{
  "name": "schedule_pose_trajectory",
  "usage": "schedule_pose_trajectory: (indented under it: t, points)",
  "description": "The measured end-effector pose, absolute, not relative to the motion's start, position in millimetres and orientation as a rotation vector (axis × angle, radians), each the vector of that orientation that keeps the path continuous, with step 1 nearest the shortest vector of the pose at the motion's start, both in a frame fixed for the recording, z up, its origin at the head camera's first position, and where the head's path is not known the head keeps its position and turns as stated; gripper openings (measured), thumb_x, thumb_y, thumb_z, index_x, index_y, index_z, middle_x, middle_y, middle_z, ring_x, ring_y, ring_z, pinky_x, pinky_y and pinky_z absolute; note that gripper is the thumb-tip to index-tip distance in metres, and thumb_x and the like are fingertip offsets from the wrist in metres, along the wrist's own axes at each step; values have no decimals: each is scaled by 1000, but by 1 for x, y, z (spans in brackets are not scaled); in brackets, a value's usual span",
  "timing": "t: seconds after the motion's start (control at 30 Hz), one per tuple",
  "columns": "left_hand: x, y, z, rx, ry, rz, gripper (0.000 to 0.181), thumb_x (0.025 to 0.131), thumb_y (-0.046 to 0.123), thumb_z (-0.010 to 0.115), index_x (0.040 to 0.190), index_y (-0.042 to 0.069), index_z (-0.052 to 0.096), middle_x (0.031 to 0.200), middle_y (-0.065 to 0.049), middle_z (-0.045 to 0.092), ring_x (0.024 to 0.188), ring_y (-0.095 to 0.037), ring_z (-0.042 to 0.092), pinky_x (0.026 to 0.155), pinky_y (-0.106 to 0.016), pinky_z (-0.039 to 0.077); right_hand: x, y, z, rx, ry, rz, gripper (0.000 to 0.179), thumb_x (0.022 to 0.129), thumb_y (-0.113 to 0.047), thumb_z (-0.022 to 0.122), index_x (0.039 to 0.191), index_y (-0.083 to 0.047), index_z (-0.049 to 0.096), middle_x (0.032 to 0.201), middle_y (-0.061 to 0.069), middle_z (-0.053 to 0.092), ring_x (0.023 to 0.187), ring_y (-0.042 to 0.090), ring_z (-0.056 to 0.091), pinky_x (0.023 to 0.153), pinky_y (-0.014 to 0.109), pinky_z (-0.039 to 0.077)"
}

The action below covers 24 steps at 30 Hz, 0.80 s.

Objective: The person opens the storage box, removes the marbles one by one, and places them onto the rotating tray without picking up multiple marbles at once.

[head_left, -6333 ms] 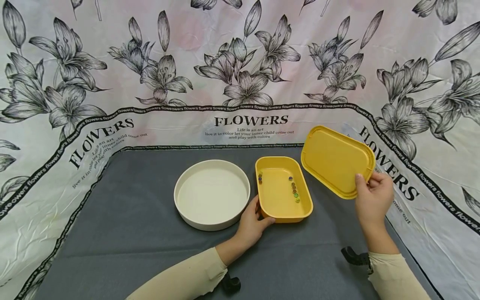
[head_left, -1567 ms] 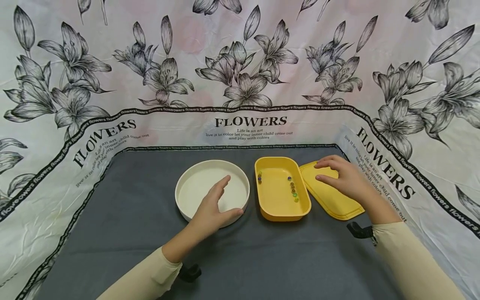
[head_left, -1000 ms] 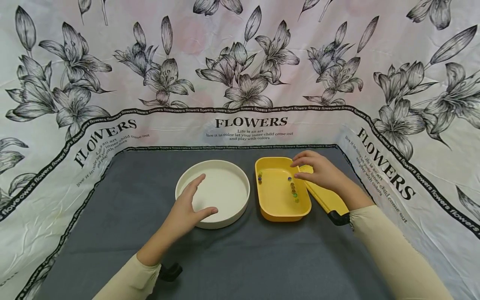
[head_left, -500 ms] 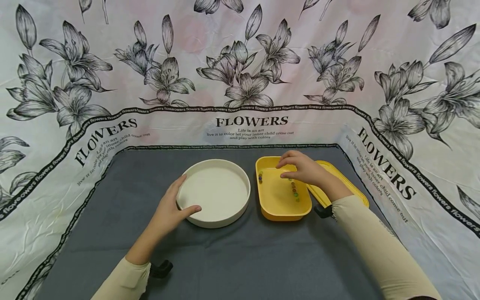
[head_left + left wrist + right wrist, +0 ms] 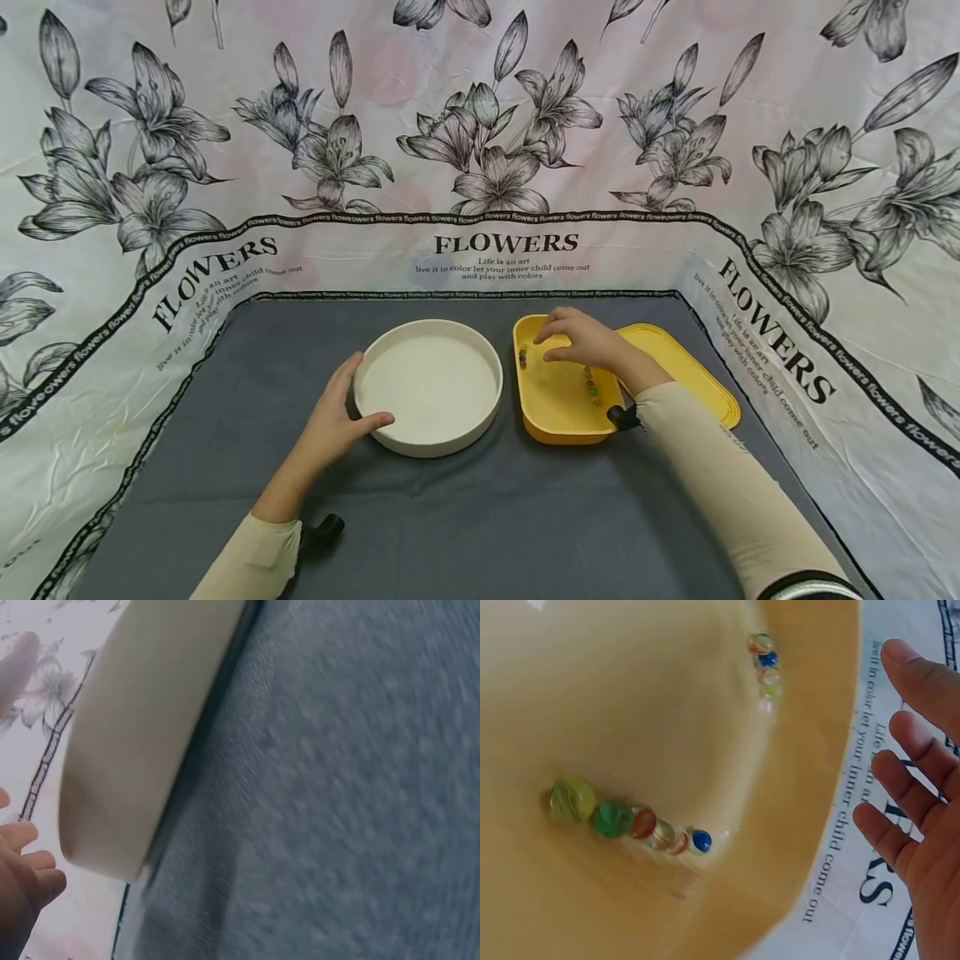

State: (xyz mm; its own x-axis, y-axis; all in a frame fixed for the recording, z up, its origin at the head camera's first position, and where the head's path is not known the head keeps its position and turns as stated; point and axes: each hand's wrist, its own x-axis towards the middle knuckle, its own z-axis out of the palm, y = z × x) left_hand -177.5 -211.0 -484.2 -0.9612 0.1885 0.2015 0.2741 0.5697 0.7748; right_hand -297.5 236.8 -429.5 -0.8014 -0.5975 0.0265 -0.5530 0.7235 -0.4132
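A cream round dish (image 5: pixel 431 383) stands on the grey cloth. My left hand (image 5: pixel 330 423) is at its left rim, fingers outside and thumb over the near edge; in the left wrist view the fingers look loosely bent beside the dish wall (image 5: pixel 142 750), and contact is hard to tell. My right hand (image 5: pixel 591 343) hovers over the far part of a yellow box (image 5: pixel 555 417), thumb and fingers apart with nothing between them. Inside the box lie two rows of glass marbles, a right row (image 5: pixel 613 817) and a left row (image 5: pixel 767 660); the hand partly hides the right row in the head view.
The yellow lid (image 5: pixel 693 371) lies flat on the cloth right of the box, partly behind the right forearm. A flower-printed cloth (image 5: pixel 502 175) hangs behind and at both sides. Grey cloth (image 5: pixel 465 525) spreads in front of the dish and box.
Earlier the right hand held up the lid and the left touched the box; the lid was laid down. The left hand moved left to the dish, the right hand left over the box.
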Motion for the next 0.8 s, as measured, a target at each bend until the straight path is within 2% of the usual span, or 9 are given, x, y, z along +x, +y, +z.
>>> schedule_pose_trajectory:
  t: [0.1, 0.23, 0.33, 0.57, 0.8]
  points:
    - [-179, -213, -489, -385, -2708, -1378, 115, 78, 36, 91, 165, 12, 19, 169, -17, 18, 155, -41, 19, 118, -69, 24, -300, 233, -434, -957, 2808, -598, 30, 90, -21, 82, 120, -15, 77, 118, 4, 61, 112, 29, 55, 97, 46, 48]
    - [-180, -216, -496, -374, -2713, -1409, 117, 78, 36, 91, 166, 15, 17, 170, -16, 16, 156, -42, 17, 118, -70, 23, -303, 227, -436, -938, 2807, -567, 30, 90, -22, 82, 119, -17, 78, 114, 9, 61, 107, 35, 56, 87, 42, 46]
    - [-181, -220, -501, -377, -2721, -1426, 119, 78, 35, 92, 166, 17, 15, 170, -16, 14, 156, -42, 15, 118, -70, 22, -306, 223, -438, -932, 2810, -539, 30, 90, -24, 82, 119, -20, 79, 111, 8, 61, 105, 31, 57, 85, 40, 47]
    - [-184, -225, -509, -373, -2730, -1484, 122, 77, 30, 92, 167, 14, 10, 171, -18, 10, 156, -43, 13, 119, -68, 22, -319, 218, -448, -994, 2793, -460, 28, 89, -24, 83, 116, -21, 80, 105, -2, 61, 99, 19, 56, 86, 37, 51]
    - [-187, -225, -513, -334, -2775, -1511, 129, 75, 37, 93, 167, 11, 6, 171, -19, 6, 157, -44, 9, 121, -68, 19, -328, 217, -457, -989, 2720, -482, 24, 90, -20, 81, 114, -17, 80, 99, -1, 61, 89, 19, 53, 78, 34, 46]
